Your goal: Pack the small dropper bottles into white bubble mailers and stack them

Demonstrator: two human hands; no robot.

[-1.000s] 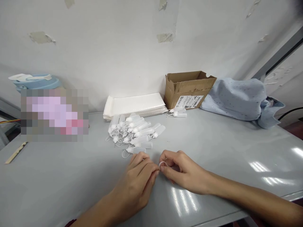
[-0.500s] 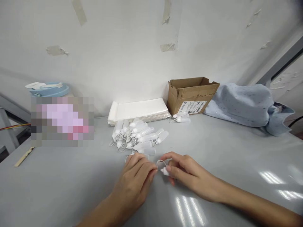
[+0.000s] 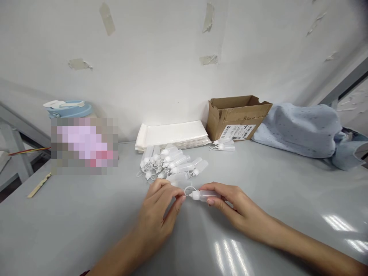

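Observation:
My right hand (image 3: 230, 203) holds a small translucent dropper bottle (image 3: 202, 195) on its side, its white tip pointing left and a thin loop above the tip. My left hand (image 3: 159, 209) has its fingers pinched together at the bottle's tip; what they pinch is too small to name. Just behind both hands lies a pile of the same small bottles (image 3: 171, 165) on the grey table (image 3: 86, 222).
A stack of white plastic bags (image 3: 172, 134) lies against the wall. Right of it stands an open cardboard box (image 3: 237, 115) with two loose bottles (image 3: 224, 144) in front. A blue cloth bundle (image 3: 301, 128) sits far right; a blue lidded container (image 3: 69, 108) far left.
The right hand has drawn the bottle out so its whole body shows, lying sideways. Both hands have shifted slightly up and right; the camera has tilted.

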